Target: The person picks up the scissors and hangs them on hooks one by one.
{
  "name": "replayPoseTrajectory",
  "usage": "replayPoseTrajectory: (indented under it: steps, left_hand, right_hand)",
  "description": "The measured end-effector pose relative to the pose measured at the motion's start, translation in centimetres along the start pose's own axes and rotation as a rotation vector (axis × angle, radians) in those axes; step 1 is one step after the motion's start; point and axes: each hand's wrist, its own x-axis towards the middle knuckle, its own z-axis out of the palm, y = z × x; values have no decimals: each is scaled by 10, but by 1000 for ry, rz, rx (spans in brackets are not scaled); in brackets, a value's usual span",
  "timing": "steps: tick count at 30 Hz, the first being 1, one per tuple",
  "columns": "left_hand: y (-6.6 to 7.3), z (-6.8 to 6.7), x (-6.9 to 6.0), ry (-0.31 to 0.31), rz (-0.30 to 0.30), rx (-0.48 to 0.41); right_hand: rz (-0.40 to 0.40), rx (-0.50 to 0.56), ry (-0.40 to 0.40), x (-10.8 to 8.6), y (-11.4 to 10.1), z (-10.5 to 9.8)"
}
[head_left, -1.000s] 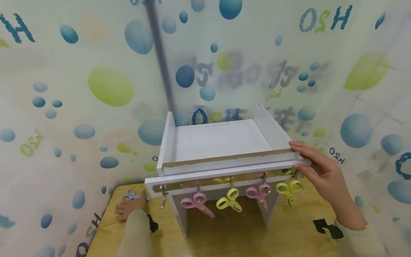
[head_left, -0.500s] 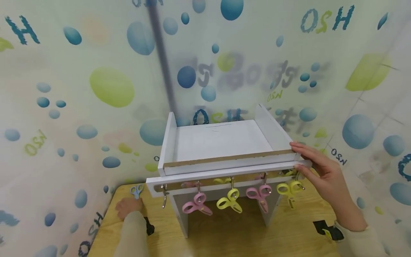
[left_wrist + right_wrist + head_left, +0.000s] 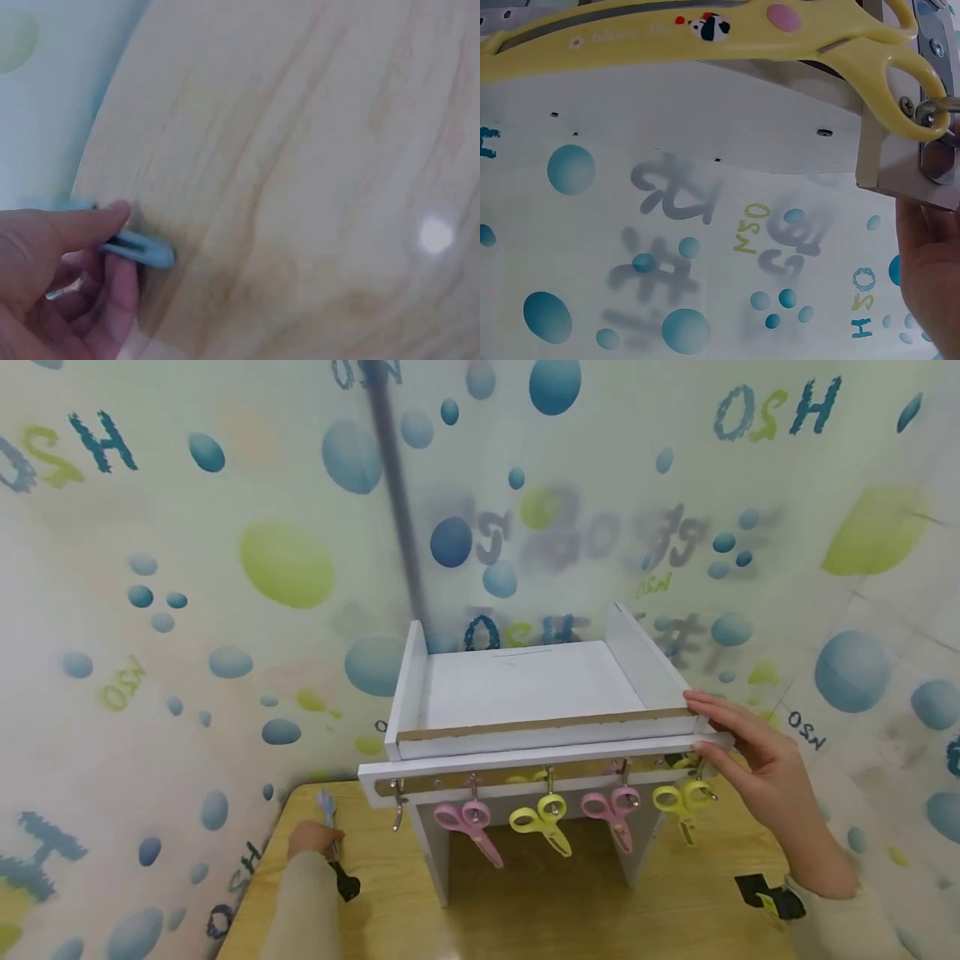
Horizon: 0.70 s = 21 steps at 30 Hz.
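Observation:
Low at the left of the head view, my left hand point(image 3: 310, 841) pinches a pair of blue scissors point(image 3: 326, 806) just over the table. In the left wrist view, thumb and fingers hold the scissors' blue handle point(image 3: 154, 252); the rest is mostly hidden. My right hand point(image 3: 759, 764) grips the right end of the white rack's front board point(image 3: 435, 767). From its hooks hang pink scissors point(image 3: 468, 828) and yellow scissors point(image 3: 542, 823) in turn. The leftmost hook point(image 3: 397, 810) carries nothing. Close to the right wrist camera hang yellow scissors point(image 3: 735, 34) with a panda print.
The white rack, with an upper tray point(image 3: 525, 681), stands on a wooden table point(image 3: 390, 902). A patterned wall covering point(image 3: 285, 560) rises behind and along both sides. Black devices are worn at the left wrist point(image 3: 345, 882) and right wrist point(image 3: 780, 900).
My left hand has gone from lying spread beside the blue scissors to pinching them, and the scissors have turned. The right hand keeps its grip on the board. The head view has shifted slightly.

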Motion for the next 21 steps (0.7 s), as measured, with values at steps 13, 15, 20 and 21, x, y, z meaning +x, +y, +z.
replayPoseTrajectory:
  steps: [13, 15, 20, 21]
  left_hand:
    - [15, -15, -33, -22, 105, -745]
    - [24, -26, -47, -49, 131, -797]
    - [49, -56, -103, -105, 327, -774]
    - [53, -61, -115, -109, 389, -767]
  right_hand:
    - [14, 17, 7, -1, 0, -1]
    - [17, 26, 4, -1, 0, 0]
    - [16, 43, -9, -2, 0, 1]
    - [17, 36, -9, -2, 0, 1]
